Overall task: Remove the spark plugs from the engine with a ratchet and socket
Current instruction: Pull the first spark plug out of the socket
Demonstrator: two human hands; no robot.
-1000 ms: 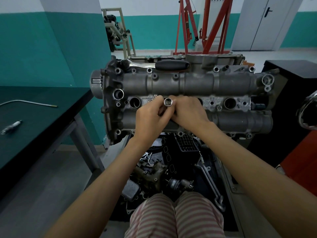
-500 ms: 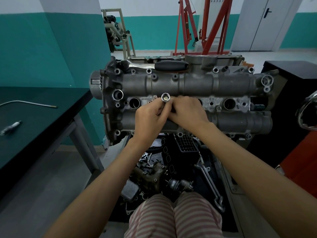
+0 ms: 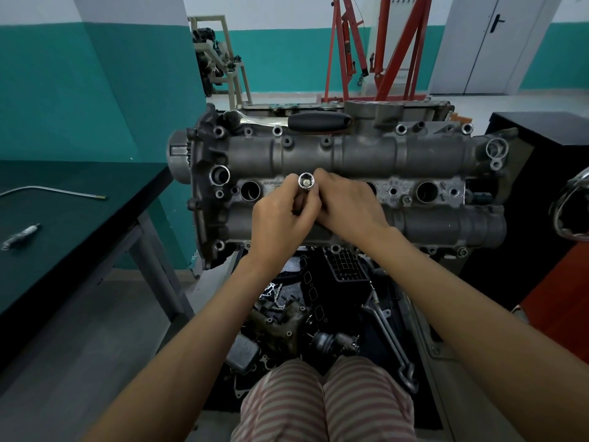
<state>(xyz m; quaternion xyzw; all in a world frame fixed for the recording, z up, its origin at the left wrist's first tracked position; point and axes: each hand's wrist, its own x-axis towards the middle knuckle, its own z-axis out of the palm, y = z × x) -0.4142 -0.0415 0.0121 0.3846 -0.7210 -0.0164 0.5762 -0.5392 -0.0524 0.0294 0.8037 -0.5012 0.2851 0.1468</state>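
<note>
Fingers (image 3: 288, 194) grip socket (image 3: 306, 181), hiding engine (image 3: 366, 154) wells.

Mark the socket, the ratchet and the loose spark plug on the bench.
socket (image 3: 306, 180), head view, on its open chrome end.
ratchet (image 3: 319, 120), head view, on its black handle atop the engine.
spark plug (image 3: 21, 236), head view, mid-body, on the green bench.

To my left, the dark green table (image 3: 79, 224) carries one spark plug (image 3: 20, 236) near its front and a thin bent metal rod (image 3: 54, 190) further back, well apart.
</note>
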